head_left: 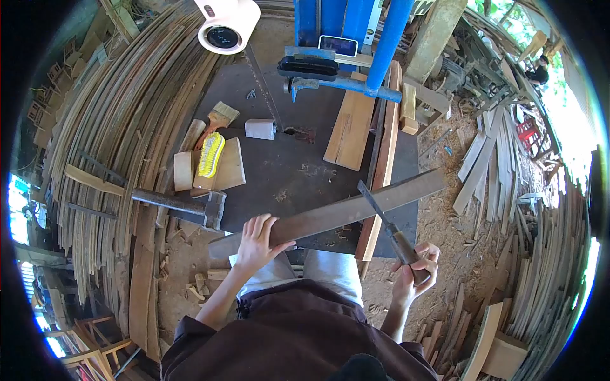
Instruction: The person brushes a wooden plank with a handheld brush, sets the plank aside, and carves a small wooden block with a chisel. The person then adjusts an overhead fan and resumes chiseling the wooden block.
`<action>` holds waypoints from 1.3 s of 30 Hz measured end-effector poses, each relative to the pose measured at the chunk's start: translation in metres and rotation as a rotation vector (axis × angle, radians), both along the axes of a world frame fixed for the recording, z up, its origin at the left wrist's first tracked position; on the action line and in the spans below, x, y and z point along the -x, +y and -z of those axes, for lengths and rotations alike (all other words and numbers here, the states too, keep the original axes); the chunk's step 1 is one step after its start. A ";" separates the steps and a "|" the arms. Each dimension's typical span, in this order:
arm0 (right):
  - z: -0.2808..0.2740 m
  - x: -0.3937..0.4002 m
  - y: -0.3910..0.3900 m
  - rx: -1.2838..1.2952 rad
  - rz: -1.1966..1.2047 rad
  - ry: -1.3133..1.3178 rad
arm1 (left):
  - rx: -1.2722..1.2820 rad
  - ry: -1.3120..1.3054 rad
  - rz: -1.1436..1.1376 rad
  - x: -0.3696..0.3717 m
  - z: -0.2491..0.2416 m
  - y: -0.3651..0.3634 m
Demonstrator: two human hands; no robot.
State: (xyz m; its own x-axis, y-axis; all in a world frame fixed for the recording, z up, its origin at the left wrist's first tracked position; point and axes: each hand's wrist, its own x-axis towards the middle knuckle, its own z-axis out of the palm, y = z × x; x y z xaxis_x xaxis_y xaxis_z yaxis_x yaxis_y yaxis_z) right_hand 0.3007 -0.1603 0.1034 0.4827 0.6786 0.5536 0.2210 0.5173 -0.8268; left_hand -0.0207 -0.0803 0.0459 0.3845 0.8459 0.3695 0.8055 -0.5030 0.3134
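My left hand [257,243] is wrapped over the near left part of a long wooden board [343,213], thumb along its lower edge. The board slants up to the right across the front of a dark machine table [286,162]. In my right hand [416,272] is a chisel [391,228], its wooden handle in my curled fingers. Its metal blade points up and left, overlapping the board in this view. To the left lies a hammer [181,204], its head near the board's left end.
A yellow brush [211,155] lies on wood pieces beside a paintbrush [222,115]. A blade [262,86] stands at the table slot by a small white block [259,129]. A wooden fence [382,159] and blue machine frame [389,44] are at right. Stacked strips [108,127] crowd the left.
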 end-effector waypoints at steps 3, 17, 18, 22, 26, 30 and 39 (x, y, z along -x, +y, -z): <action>0.005 -0.005 -0.002 -0.008 -0.006 -0.081 | 0.025 0.017 -0.036 0.025 -0.012 -0.027; -0.001 0.031 0.029 -0.030 -0.209 0.203 | 0.101 0.133 -0.470 0.106 -0.016 -0.105; -0.003 0.032 0.029 -0.030 -0.208 0.201 | 0.097 0.104 -0.499 0.102 -0.013 -0.102; -0.003 0.031 0.027 -0.012 -0.210 0.209 | 0.119 0.000 -0.508 0.078 0.000 -0.079; -0.002 0.026 0.020 0.000 -0.187 0.152 | 0.120 -0.112 -0.453 0.048 0.016 -0.052; 0.007 0.011 0.008 0.025 -0.105 0.147 | 0.108 -0.148 -0.405 0.028 0.030 -0.029; 0.027 -0.014 -0.001 0.015 0.109 0.009 | 0.111 -0.166 -0.383 0.014 0.042 -0.006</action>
State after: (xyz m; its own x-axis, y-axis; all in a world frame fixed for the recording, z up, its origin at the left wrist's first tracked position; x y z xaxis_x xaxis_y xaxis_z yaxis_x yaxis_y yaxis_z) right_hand 0.3148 -0.1614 0.0760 0.5591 0.6297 0.5394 0.2680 0.4783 -0.8363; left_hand -0.0343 -0.0866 0.0036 -0.0220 0.9541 0.2988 0.8616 -0.1335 0.4896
